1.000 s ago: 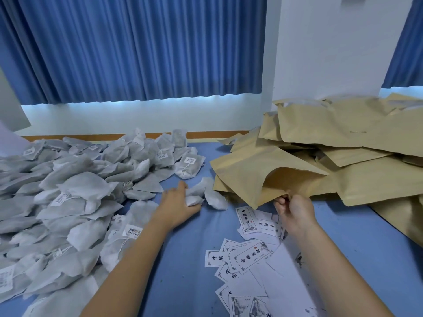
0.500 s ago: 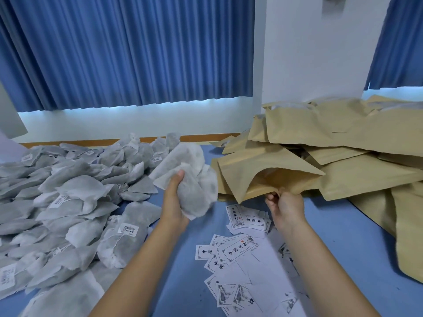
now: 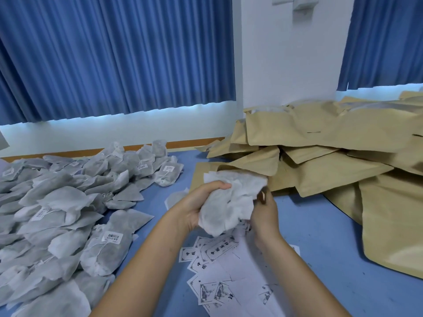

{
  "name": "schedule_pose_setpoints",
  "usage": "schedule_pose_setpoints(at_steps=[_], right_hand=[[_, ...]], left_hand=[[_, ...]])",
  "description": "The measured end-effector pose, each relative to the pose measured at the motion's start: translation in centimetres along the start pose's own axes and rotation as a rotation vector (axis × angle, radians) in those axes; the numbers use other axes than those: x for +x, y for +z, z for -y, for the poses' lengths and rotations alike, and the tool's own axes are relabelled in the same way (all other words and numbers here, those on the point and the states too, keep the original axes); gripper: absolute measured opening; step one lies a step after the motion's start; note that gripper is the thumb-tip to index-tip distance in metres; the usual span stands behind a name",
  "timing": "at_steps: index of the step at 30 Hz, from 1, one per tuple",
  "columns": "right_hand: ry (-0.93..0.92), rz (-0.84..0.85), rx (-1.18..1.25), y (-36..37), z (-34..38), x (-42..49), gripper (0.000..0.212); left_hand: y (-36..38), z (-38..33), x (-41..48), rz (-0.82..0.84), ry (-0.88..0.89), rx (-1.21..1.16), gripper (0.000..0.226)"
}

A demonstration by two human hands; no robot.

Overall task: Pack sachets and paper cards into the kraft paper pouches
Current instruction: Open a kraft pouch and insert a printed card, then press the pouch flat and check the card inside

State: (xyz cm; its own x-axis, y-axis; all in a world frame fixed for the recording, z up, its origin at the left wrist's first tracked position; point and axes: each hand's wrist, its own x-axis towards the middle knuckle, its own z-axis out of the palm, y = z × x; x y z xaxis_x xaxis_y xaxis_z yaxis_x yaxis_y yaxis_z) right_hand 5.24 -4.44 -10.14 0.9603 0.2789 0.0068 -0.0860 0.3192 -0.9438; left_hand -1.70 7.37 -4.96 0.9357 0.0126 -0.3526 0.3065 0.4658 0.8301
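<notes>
My left hand (image 3: 199,202) grips a bunch of white sachets (image 3: 231,202) with their upper ends at the mouth of a kraft pouch (image 3: 258,164). My right hand (image 3: 263,209) sits just right of the bunch and pinches the pouch's lower edge; the sachets hide most of its fingers. Printed paper cards (image 3: 215,250) lie scattered on the blue table below my hands.
A big heap of grey-white sachets (image 3: 64,213) covers the table's left side. Kraft pouches (image 3: 343,143) are piled at the right and back right. Bare blue table (image 3: 325,234) shows between the cards and the pouches. Blue curtains and a white wall stand behind.
My left hand picked up sachets from beside the heap, lifted them and carried them right to the pouch mouth. My right hand kept hold of the pouch edge.
</notes>
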Motion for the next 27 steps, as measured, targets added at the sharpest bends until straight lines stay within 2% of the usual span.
schedule_pose_setpoints(at_steps=[3, 5, 8, 11, 14, 16, 19, 20, 21, 23, 24, 26, 27], right_hand=[[-0.006, -0.033, -0.004, -0.2, -0.1, 0.3, 0.059], [-0.013, -0.044, -0.025, -0.4, -0.5, 0.6, 0.07], [-0.007, -0.039, -0.077, -0.5, -0.6, 0.7, 0.073], [-0.002, -0.051, -0.11, -0.3, -0.7, 0.9, 0.074], [-0.016, -0.018, -0.122, 0.2, -1.0, 0.4, 0.072], [-0.024, -0.025, -0.093, 0.4, -1.2, 0.3, 0.056], [-0.032, -0.047, -0.154, 0.5, -1.1, 0.3, 0.033], [-0.024, -0.039, -0.139, 0.6, -1.0, 0.0, 0.03], [-0.02, -0.024, -0.123, 1.0, -1.0, -0.4, 0.034], [-0.017, 0.014, -0.117, 1.9, -1.2, -1.4, 0.044], [-0.01, 0.046, -0.114, 2.4, -1.4, -2.0, 0.047], [0.038, 0.103, -0.075, 3.1, -1.8, -2.9, 0.05], [0.071, 0.111, -0.056, 3.2, -1.9, -3.0, 0.048]], left_hand=[[0.9, -0.9, 0.4, -0.058, -0.001, -0.068, 0.022], [1.5, -1.3, 0.7, -0.078, -0.015, -0.092, 0.021], [2.4, -1.9, 0.5, 0.036, -0.02, -0.208, 0.027], [2.5, -2.4, 0.6, 0.168, -0.023, -0.552, 0.048], [2.9, -2.2, 1.7, 0.086, 0.019, -0.609, 0.024], [3.4, -1.6, 3.1, -0.038, 0.016, -0.524, 0.022], [3.8, -0.7, 5.1, -0.157, 0.026, -0.454, 0.032], [3.9, -0.6, 5.7, -0.192, 0.043, -0.446, 0.031], [3.9, -0.9, 6.0, -0.229, 0.067, -0.421, 0.028], [4.0, -1.7, 5.8, -0.411, 0.136, -0.401, 0.033], [3.5, -2.2, 5.9, -0.435, 0.155, -0.37, 0.035], [2.3, -2.9, 6.9, -0.604, 0.183, 0.035, 0.024], [1.9, -3.1, 6.9, -0.659, 0.134, 0.425, 0.026]])
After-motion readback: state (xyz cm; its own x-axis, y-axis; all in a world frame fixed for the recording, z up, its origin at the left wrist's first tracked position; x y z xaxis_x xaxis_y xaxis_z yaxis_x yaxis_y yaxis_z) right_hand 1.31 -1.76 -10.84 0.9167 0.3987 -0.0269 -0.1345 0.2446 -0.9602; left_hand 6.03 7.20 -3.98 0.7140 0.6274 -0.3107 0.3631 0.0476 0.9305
